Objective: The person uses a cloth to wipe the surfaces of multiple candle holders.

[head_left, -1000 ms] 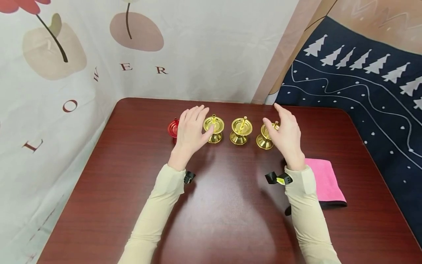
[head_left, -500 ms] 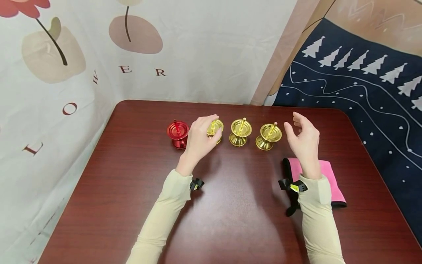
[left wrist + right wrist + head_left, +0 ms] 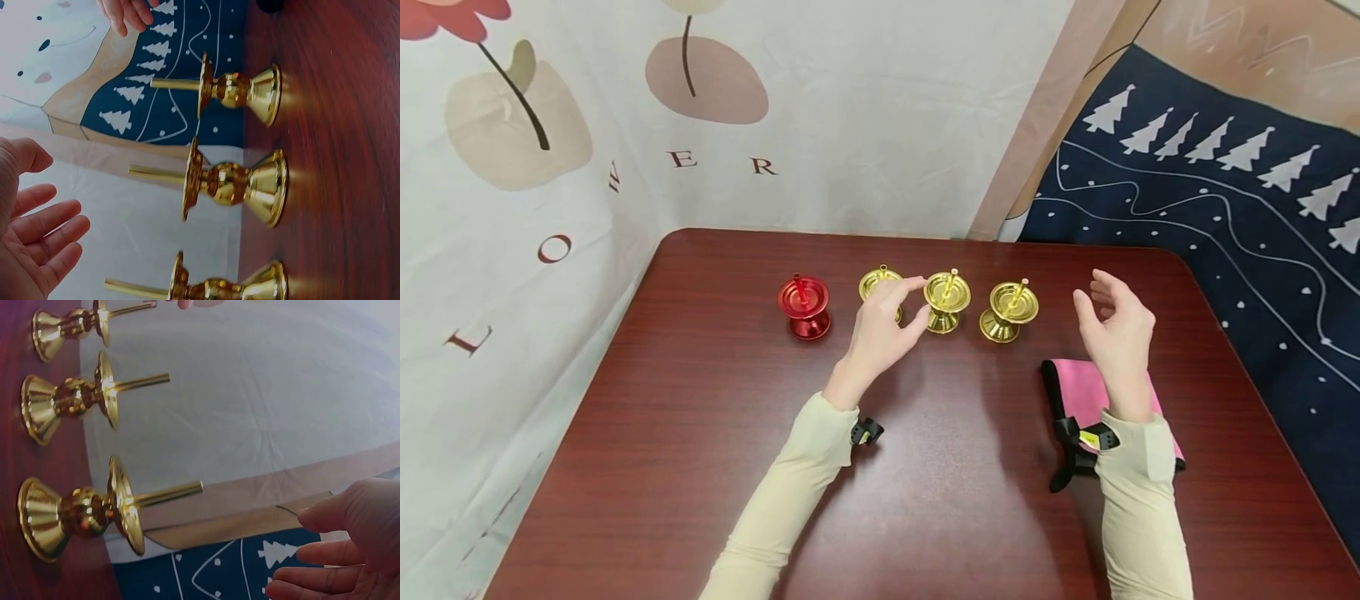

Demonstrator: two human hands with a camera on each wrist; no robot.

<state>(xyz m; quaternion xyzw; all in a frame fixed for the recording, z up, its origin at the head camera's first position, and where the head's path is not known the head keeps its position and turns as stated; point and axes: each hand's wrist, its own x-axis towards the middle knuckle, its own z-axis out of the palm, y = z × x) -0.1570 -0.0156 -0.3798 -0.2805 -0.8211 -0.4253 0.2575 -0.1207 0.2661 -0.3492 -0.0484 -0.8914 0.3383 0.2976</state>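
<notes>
Indoors, looks like a makeshift tabletop set-up: wood-grain table (image 3: 625, 467) close against a creased, flower-and-letter-printed pale cloth (image 3: 865, 125) hung upright behind it, with a tree-printed navy cloth (image 3: 1247, 225) along the right side. Home, office or studio, can't tell: fabric fills the background.

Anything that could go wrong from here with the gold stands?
1. The left hand hovers close among the gold stands; a finger might catch one of their protruding rods and tip it.
2. In the head view that hand partly hides the leftmost gold stand, so a bump there may be hard to spot.
</notes>
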